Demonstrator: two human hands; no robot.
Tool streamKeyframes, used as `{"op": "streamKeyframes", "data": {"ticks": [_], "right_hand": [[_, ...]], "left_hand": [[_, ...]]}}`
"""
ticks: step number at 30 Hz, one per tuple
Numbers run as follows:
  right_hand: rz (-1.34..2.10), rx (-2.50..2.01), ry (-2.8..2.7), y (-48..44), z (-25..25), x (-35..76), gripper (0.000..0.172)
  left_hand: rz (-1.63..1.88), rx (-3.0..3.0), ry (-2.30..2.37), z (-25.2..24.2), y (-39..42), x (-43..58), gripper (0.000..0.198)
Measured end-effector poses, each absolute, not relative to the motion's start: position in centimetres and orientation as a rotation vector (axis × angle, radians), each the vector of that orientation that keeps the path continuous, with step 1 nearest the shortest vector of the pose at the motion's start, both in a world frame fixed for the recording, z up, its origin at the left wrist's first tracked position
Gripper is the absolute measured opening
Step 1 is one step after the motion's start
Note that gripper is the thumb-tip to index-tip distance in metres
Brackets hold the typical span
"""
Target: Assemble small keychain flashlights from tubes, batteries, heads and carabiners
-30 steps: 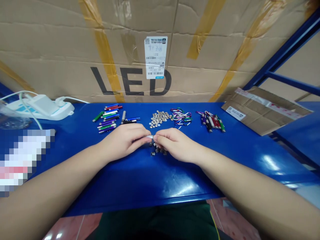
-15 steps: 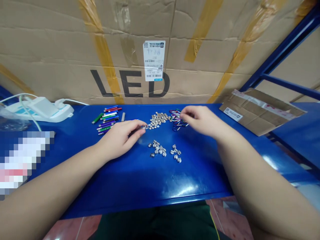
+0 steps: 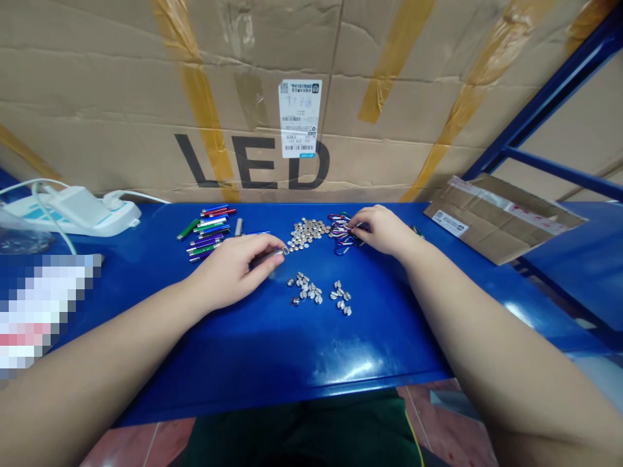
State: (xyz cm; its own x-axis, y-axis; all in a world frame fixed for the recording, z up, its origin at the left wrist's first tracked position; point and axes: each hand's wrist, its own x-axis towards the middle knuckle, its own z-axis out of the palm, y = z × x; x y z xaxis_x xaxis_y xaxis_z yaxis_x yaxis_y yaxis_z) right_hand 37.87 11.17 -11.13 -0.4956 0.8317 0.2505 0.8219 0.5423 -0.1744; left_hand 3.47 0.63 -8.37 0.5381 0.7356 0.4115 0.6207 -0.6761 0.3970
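Observation:
My left hand is closed around a slim silver metal tube, its open-looking end pointing right. At the right, my right hand has thumb and fingers pinched at a heap of coloured carabiners, seemingly on one of them; the fingertips partly hide it. Between the hands lies a pile of button cells, small round and silvery. Closer to me are two loose groups of small silver metal caps, one in the middle and a smaller one to its right.
Slim coloured metal tubes lie in a stack behind my left hand. A white power strip with cables stands at the left. A small carton is at the right. One large LED carton walls off the table's back.
My right hand has shifted slightly left, its fingertips now further into the carabiner heap. The left hand keeps hold of the silver tube, with more of the tube showing.

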Motion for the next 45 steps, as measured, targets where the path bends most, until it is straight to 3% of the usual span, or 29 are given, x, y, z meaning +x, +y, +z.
{"op": "streamKeyframes", "data": {"ticks": [7, 10, 14, 20, 29, 37, 41, 45], "right_hand": [[0.027, -1.504, -2.336, 10.6, -10.4, 37.6, 0.014], [0.341, -1.455, -2.093, 9.4, -9.8, 36.4, 0.010], [0.819, -1.094, -1.939, 6.4, -8.7, 33.4, 0.018], [0.739, -0.858, -2.062, 3.0, -7.9, 29.5, 0.012], [1.153, -0.831, -1.866, 2.2, -8.9, 28.2, 0.021], [0.862, -0.841, -2.041, 2.2, -9.0, 28.0, 0.016], [0.681, -0.789, -2.122, 2.2, -8.9, 28.1, 0.022], [0.382, -0.677, -2.214, 2.3, -9.0, 28.3, 0.012]], "left_hand": [[0.851, 2.529, 1.155, -8.6, 0.7, 3.5, 0.028], [0.898, 2.482, 1.143, -8.6, 0.6, 3.7, 0.026], [0.963, 2.413, 1.128, -8.7, 0.4, 4.4, 0.023], [1.028, 2.271, 1.105, -9.2, 0.2, 5.0, 0.026], [1.059, 2.088, 1.036, -9.9, 0.1, 5.5, 0.040], [1.117, 2.164, 1.078, -9.7, -0.1, 5.7, 0.026], [1.080, 2.082, 1.116, -9.7, -0.2, 5.8, 0.029], [0.960, 1.845, 1.165, -9.5, -0.3, 6.0, 0.033]]}}
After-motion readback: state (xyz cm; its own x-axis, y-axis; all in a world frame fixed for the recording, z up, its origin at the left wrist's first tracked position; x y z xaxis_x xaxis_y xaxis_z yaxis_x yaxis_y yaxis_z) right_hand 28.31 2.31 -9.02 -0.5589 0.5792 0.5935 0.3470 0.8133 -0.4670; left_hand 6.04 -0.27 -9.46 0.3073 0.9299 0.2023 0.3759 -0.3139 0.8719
